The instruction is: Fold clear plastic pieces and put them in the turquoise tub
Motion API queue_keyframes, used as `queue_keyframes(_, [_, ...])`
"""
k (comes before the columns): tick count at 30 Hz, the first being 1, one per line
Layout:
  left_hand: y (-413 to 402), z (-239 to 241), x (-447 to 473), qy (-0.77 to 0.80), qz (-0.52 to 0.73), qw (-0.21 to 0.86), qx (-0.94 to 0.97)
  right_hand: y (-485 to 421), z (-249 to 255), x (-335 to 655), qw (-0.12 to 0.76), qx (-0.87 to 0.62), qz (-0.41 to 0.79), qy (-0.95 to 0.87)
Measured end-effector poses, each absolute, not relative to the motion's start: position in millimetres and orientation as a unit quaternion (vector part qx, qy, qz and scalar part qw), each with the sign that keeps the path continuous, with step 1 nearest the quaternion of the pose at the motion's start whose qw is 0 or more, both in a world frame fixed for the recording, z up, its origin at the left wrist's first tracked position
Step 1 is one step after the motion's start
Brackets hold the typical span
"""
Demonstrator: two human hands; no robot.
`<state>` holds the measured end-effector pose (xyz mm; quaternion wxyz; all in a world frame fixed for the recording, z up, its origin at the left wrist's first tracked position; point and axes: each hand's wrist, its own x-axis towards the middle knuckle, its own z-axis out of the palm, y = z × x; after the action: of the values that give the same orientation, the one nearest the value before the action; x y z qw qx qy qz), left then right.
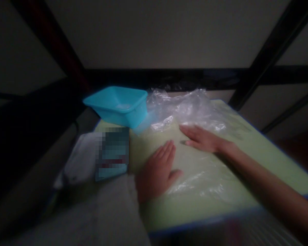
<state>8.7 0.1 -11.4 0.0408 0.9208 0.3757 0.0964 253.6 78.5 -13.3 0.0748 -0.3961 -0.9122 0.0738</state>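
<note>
A large sheet of clear plastic [192, 174] lies over the yellow-green table, crumpled toward the back and flatter in front. Flat on its left part rests my left hand [160, 169], fingers stretched forward and thumb apart. My right hand [201, 138] is laid palm down on the plastic farther back and to the right, its fingers pointing left. Neither hand grips anything. Whether the plastic is a bag or a single sheet, I cannot tell.
A turquoise plastic basin [133, 118] stands at the table's back left corner. In front of it are a pixelated flat packet or booklet [113, 153] and a white cloth [83, 159]. The table [279, 171] has a blue edge. A pale wall [164, 34] with dark beams rises behind.
</note>
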Motion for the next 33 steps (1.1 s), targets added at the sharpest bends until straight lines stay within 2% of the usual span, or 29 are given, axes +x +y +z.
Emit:
queue_keyframes(23, [1, -19, -9, 0.455, 0.128, 0.018, 0.881, 77, -7, 255, 0.066, -0.417, 0.081, -0.903])
queue_keyframes(28, [1, -13, -4, 0.400, 0.172, 0.051, 0.899, 64, 5, 252, 0.104, -0.382, 0.071, -0.916])
queue_keyframes(33, [2, -12, 5, 0.364, 0.120, 0.080, 0.920, 57, -6, 243, 0.104, -0.357, 0.082, -0.925])
